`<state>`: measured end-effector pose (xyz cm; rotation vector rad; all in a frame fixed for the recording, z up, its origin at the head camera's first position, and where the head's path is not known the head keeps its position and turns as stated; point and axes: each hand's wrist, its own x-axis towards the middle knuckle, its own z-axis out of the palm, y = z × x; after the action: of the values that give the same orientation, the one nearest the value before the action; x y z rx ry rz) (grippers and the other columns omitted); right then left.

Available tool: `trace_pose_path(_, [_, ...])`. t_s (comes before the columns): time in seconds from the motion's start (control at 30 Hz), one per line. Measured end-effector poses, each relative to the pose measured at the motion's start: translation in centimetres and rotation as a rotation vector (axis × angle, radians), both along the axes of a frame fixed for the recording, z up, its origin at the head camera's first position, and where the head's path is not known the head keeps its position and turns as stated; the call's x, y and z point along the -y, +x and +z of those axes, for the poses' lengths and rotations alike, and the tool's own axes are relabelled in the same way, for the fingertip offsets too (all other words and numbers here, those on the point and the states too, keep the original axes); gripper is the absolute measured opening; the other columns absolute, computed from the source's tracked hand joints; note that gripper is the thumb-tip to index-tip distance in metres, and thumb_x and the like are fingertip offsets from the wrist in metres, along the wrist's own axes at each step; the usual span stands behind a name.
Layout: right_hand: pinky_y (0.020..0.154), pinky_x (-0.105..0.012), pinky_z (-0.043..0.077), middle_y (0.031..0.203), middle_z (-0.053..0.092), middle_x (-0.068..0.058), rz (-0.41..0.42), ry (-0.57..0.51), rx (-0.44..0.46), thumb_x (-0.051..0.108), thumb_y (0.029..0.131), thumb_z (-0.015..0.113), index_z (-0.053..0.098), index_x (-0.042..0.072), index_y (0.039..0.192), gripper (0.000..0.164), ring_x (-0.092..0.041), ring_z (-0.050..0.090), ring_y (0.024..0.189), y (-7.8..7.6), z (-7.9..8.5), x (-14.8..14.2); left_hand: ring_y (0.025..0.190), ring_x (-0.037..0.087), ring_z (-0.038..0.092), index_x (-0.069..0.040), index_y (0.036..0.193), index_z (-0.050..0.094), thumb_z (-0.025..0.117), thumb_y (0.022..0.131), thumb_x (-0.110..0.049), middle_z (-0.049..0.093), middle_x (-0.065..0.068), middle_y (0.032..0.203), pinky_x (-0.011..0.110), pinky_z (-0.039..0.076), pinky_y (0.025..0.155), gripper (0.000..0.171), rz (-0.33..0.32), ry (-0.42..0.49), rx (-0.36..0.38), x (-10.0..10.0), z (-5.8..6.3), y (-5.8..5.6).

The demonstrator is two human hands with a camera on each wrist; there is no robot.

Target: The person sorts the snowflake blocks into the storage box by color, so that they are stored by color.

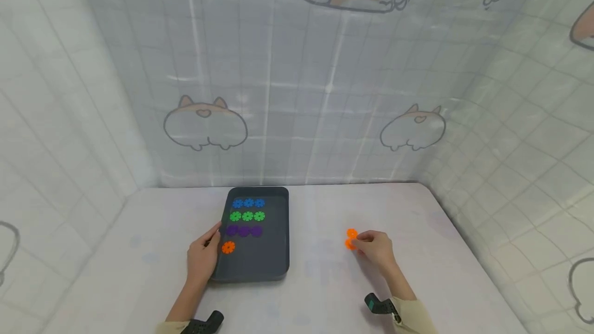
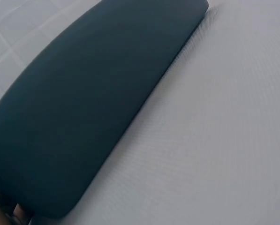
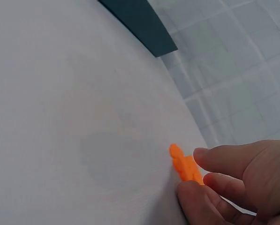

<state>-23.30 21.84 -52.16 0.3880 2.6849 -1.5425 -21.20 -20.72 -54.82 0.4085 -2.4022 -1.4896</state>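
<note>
A dark grey tray stands left of centre on the table, and my left hand holds its left edge. Toothed plastic discs lie inside in rows: three blue discs, three green discs, three purple discs and a single orange disc. To the right of the tray, my right hand is at a small group of orange discs, partly hidden by its fingers. In the right wrist view, thumb and fingers pinch an orange disc close over the table.
A white cloth covers the table. Behind it hangs a translucent curtain with dog drawings, and similar sheets rise on the left and right. Dark wrist cameras sit on both forearms. The tray's outer side fills much of the left wrist view.
</note>
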Motion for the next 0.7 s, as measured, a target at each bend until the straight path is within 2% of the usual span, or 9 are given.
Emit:
trace_pose_path(0.1, [0.058,-0.029,0.051,0.079,0.068,-0.005,-0.012,0.022,-0.013,0.014,0.078,0.079,0.070,-0.001,0.094,0.024,-0.016,0.063,0.064,0.35,-0.34,-0.15,0.071,0.019,0.048,-0.015,0.134,0.061,0.049,0.102,-0.029,0.066,0.017,0.096,0.027,0.038,0.059,0.036,-0.006,0.009,0.004,-0.12,-0.15,0.07])
trace_pose_path(0.2, [0.056,-0.030,0.050,0.075,0.067,-0.004,-0.006,0.042,-0.030,0.015,0.074,0.083,0.069,-0.001,0.093,0.029,-0.017,0.062,0.061,0.43,-0.45,0.00,0.074,0.021,0.049,-0.015,0.134,0.061,0.049,0.102,-0.028,0.067,0.016,0.110,0.027,0.038,0.060,0.036,0.001,0.012,-0.013,-0.05,-0.11,0.03])
trace_pose_path(0.33, [0.054,-0.030,0.050,0.072,0.064,-0.004,-0.004,0.074,-0.036,0.016,0.070,0.086,0.069,-0.002,0.092,0.033,-0.016,0.060,0.057,0.38,-0.71,0.37,0.082,0.022,0.050,-0.014,0.134,0.060,0.049,0.103,-0.027,0.063,0.013,0.125,0.027,0.038,0.065,0.036,0.004,0.004,-0.018,0.07,-0.08,0.04])
trace_pose_path(0.7, [0.052,-0.030,0.050,0.071,0.064,-0.006,-0.008,0.084,-0.024,0.011,0.071,0.085,0.068,-0.002,0.090,0.029,-0.016,0.058,0.054,0.07,-1.02,0.52,0.088,0.023,0.051,-0.015,0.135,0.059,0.047,0.103,-0.029,0.064,0.014,0.122,0.030,0.038,0.070,0.037,0.000,-0.001,-0.004,-0.12,-0.28,-0.05])
